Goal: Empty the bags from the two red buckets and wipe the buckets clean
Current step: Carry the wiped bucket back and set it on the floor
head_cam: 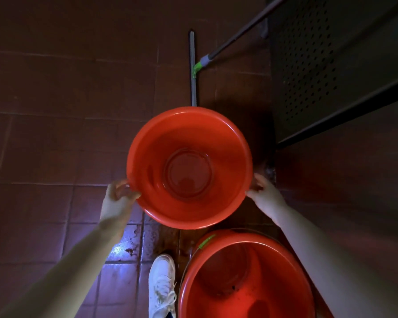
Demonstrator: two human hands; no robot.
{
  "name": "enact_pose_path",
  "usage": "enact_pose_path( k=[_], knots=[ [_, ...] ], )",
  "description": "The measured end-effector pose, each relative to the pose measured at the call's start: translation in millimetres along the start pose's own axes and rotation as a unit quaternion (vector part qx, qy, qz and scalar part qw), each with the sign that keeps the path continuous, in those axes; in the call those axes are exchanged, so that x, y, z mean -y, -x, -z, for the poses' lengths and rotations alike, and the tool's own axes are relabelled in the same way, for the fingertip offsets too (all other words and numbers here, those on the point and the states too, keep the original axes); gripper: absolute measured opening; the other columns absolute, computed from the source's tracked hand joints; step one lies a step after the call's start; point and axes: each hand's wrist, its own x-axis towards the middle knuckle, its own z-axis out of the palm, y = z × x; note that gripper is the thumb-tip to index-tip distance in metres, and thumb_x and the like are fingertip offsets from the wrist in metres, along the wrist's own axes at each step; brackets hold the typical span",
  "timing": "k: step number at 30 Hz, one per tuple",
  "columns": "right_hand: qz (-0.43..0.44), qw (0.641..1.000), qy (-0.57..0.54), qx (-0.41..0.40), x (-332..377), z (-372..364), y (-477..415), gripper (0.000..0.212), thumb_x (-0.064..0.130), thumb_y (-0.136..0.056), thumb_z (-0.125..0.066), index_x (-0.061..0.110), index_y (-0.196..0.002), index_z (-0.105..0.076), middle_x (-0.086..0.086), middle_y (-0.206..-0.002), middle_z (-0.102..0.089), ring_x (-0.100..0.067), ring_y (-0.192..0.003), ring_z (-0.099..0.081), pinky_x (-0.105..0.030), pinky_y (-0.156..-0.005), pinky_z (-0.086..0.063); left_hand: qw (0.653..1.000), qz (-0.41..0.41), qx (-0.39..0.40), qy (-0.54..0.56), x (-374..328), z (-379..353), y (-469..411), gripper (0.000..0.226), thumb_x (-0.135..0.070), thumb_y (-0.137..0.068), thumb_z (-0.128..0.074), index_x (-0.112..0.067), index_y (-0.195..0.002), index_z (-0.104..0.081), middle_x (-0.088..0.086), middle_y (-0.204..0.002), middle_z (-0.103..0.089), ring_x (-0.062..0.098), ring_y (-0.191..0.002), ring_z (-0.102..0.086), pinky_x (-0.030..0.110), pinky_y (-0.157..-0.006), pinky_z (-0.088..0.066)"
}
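Both hands clamp the rim of the far bucket (189, 167): left hand (117, 200) on its left edge, right hand (265, 195) opposite. The near bucket (246, 278) sits beside a white shoe (161, 285). A squeegee (193, 70) lies just beyond on the tiled floor (55, 134), a dark perforated cabinet (308, 76) close on the right.

Reddish-brown tiled floor (55, 134), wet and glossy near a white shoe (161, 283). Right of the shoe stands a red bucket (246, 278); beyond it lies a floor wiper (193, 72) — possibly a squeegee — with its handle angled away.
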Motion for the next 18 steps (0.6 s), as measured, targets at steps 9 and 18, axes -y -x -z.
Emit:
enact_pose_path(
  k=[9, 18],
  knots=[
    [0.017, 0.935, 0.347, 0.070, -132, -7, 76, 0.067, 0.028, -0.090, -0.062, 0.032, -0.148, -0.029, -0.007, -0.142, -0.044, -0.027, -0.126, -0.051, -0.031, -0.103, -0.039, 0.962, 0.195, 0.118, -0.147, 158, -10, 135, 0.050, -0.010, -0.076, -0.075, -0.013, -0.122, -0.055, 0.021, -0.103, -0.063, 0.028, -0.081, -0.061, 0.028, -0.063, -0.045],
    [0.141, 0.931, 0.336, 0.014, -163, 2, 130, 0.050, 0.016, -0.096, -0.051, 0.028, -0.144, -0.041, -0.015, -0.124, -0.051, -0.031, -0.115, -0.053, -0.033, -0.102, -0.038, 0.973, 0.189, 0.107, -0.073, 230, 7, 255, 0.083, 0.024, -0.067, -0.064, -0.002, -0.142, -0.041, 0.015, -0.071, -0.050, 0.017, -0.045, -0.042, 0.025, -0.049, -0.037]
  ],
)
